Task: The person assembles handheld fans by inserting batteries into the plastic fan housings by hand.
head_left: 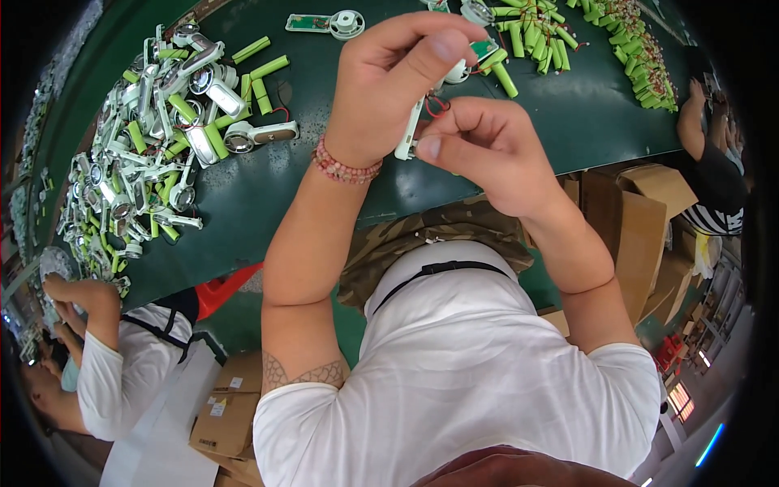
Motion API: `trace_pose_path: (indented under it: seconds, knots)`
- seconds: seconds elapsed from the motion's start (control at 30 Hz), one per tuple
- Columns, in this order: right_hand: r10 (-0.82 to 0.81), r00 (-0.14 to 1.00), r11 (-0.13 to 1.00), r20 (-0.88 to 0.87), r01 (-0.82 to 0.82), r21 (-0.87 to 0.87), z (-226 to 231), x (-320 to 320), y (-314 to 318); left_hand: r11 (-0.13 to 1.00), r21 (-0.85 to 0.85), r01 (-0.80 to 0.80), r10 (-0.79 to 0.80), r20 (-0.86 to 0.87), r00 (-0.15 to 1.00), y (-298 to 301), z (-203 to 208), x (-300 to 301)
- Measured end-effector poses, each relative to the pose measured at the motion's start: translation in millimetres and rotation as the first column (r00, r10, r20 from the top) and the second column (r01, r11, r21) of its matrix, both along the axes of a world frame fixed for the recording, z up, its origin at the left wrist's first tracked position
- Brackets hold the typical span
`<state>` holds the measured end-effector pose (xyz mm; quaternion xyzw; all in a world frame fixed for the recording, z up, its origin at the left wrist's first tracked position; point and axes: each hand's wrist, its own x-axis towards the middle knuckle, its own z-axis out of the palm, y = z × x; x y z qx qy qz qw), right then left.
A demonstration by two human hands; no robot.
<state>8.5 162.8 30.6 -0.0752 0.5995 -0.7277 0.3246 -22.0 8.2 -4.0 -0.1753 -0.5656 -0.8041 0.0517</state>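
Note:
Above the table edge I hold a white handheld-fan housing (410,134), with thin red and dark wires (437,106) looping off it. My left hand (389,85) is closed around its upper part and hides much of it. At the lower end of its handle, the thumb and fingers of my right hand (495,150) are pinched together. Whether they also grip something small there, I cannot tell. Just behind my hands, a green circuit board (484,50) and a lime-green battery cell (504,79) lie on the table.
A large heap of fan housings (154,122) mixed with green cells covers the table's left. Another open housing (326,24) lies at the back. Wired green cells (637,61) are piled at the back right. Cardboard boxes (621,219) stand below right. People work at both sides.

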Motion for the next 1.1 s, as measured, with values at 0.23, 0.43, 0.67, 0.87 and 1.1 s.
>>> trace_pose_path:
  seconds: [0.23,0.43,0.67,0.87,1.1]
  knots:
    - [-0.011,1.000,1.000,0.010,0.011,-0.005,-1,2,0,0.981,0.181,0.077,-0.098,0.108,0.989,2,4,4]
    - [-0.010,1.000,1.000,-0.001,0.010,-0.015,3,3,-1,0.972,0.221,0.084,-0.133,0.219,0.967,-6,9,8]
    - [-0.007,1.000,1.000,0.018,0.007,-0.024,2,3,-1,0.969,0.231,0.083,-0.127,0.183,0.975,-4,6,7]
    - [-0.002,1.000,0.999,0.016,0.003,-0.047,-1,3,1,0.969,0.225,0.098,-0.136,0.157,0.978,-2,6,6]
    - [-0.020,1.000,0.997,0.014,0.021,-0.069,-4,4,1,0.965,0.239,0.111,-0.150,0.155,0.976,-2,5,7]
